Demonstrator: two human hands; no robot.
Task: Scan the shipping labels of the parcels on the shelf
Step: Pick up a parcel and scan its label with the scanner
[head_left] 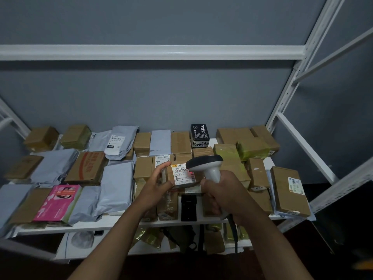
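Observation:
My left hand [156,185] grips a small cardboard parcel [171,179] from its left side and holds it tilted above the shelf. Its white shipping label [183,174] faces up toward me. My right hand [221,196] is curled round the handle of a white and dark barcode scanner [205,163]. The scanner's head sits just right of the label and points at it. A cable hangs from the scanner's base below my right hand.
The white metal shelf [101,224] is crowded with several brown boxes, grey poly mailers [116,183], a pink box [58,202] and a black box [199,135]. A black device [188,207] lies near the front edge. More parcels sit on the lower shelf. White uprights stand at right.

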